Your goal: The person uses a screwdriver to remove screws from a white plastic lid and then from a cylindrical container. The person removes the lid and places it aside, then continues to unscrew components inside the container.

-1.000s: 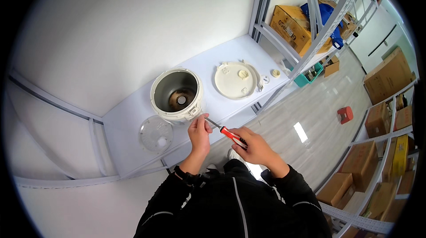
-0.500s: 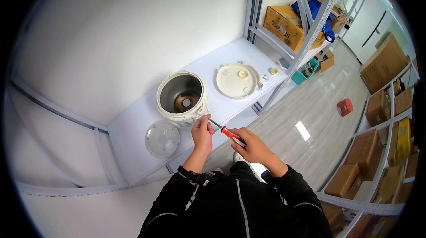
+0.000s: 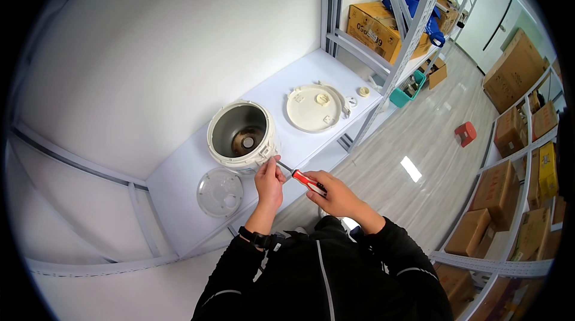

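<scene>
A screwdriver (image 3: 308, 182) with a red and white handle is gripped in my right hand (image 3: 340, 196), its shaft slanting up and left. The shaft's tip reaches the fingertips of my left hand (image 3: 269, 186), which are pinched together against the front side of a cream rice cooker body (image 3: 271, 141). What the left fingers hold is hidden. The cooker stands upright without a lid, and its grey inside has a brown-stained bottom with a round centre piece. Just left of my left hand lies a clear round cover (image 3: 220, 193). Beyond the cooker rests a cream round lid (image 3: 305, 114).
These parts stand on a white shelf (image 3: 179, 171) against a wall. A small cream cap (image 3: 363, 91) lies near its right end, by a metal post (image 3: 383, 99). Cardboard boxes (image 3: 494, 201) fill the right-hand rack. A red stool (image 3: 465, 134) stands on the floor.
The view has shifted slightly. Both hands keep nearly the same pose at the cooker's side, with the screwdriver still in the right one.
</scene>
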### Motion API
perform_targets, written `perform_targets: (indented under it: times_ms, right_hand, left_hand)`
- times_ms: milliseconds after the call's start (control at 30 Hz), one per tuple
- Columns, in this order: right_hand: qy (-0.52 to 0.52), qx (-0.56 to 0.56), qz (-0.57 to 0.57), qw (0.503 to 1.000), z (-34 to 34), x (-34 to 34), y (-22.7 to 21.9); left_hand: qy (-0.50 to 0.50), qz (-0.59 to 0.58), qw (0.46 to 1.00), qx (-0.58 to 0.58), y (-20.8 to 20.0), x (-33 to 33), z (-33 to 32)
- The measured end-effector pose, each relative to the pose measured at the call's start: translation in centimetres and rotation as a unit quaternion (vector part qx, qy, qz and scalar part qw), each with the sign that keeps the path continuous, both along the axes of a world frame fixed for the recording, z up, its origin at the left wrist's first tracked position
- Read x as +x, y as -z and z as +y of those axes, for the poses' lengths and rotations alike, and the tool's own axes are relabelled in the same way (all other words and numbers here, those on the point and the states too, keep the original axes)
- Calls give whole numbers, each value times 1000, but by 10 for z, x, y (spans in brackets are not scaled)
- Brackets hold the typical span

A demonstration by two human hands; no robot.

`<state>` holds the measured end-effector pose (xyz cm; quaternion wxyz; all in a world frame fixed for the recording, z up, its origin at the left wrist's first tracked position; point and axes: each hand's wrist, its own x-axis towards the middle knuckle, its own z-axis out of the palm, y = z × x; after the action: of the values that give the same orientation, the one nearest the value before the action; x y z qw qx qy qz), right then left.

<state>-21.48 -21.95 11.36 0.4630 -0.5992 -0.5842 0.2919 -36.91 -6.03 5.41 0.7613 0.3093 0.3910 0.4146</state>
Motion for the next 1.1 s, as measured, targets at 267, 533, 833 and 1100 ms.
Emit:
perform_targets:
  times_ms: [267,533,833,1100]
  right_hand:
    - [-14,-118,129,985,5,4,10]
    - [65,-106,99,987,2,3,5]
    - [97,-39,27,994,0,3,9]
    - [81,-121,166,975,0,6,13]
  left_hand:
    - [70,-21,997,-10,1,-7,1]
    - [77,-19,997,11,11,-7,1]
    - [64,-21,997,27,21,-4,2]
    - [97,-36,995,-8,5,-4,3]
